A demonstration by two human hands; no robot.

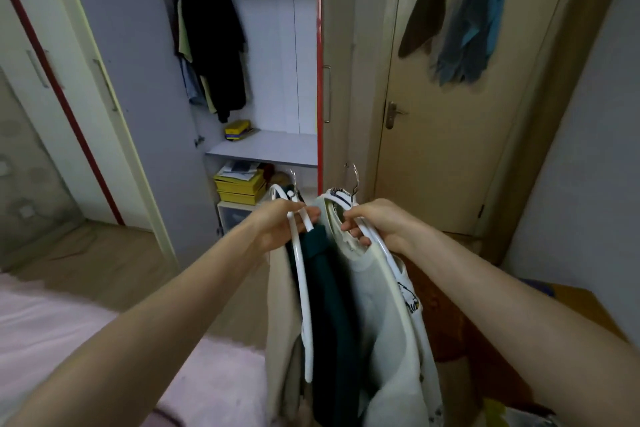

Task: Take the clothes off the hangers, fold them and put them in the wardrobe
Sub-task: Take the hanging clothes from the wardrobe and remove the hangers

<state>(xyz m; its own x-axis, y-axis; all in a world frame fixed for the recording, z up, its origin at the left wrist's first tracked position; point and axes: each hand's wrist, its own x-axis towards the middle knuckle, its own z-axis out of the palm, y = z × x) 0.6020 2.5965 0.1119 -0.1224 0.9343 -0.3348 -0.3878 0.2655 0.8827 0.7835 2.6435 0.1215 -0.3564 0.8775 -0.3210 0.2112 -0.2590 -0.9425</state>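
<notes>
- The fingers (304, 218) of the left hand (282, 224) curl around a white hanger (304, 288), grasping it near its top.
- The fingers (353, 227) of the right hand (377, 222) pinch the arm of a second white hanger (384, 250), just under its metal hook (353, 177).
- The left-hand hanger carries a dark green garment (329, 305), with a beige garment (280, 305) hanging beside it on the left.
- The right-hand hanger carries a white sweatshirt (384, 322), its collar at the fingertips; a printed white garment (412, 305) shows behind it.
- All 4 garments hang close together in front of the person, between both forearms, still on their hangers.
- Beyond the hands the wardrobe (145, 80) stands open, with dark clothes (211, 45) on its rail, a shelf (270, 149) holding a small yellow box (237, 130), and yellow boxes (240, 185) stacked below.
- To the right is a closed door (450, 149), with towels (464, 17) hanging on it.
- A pink bed (69, 322) lies at lower left.
</notes>
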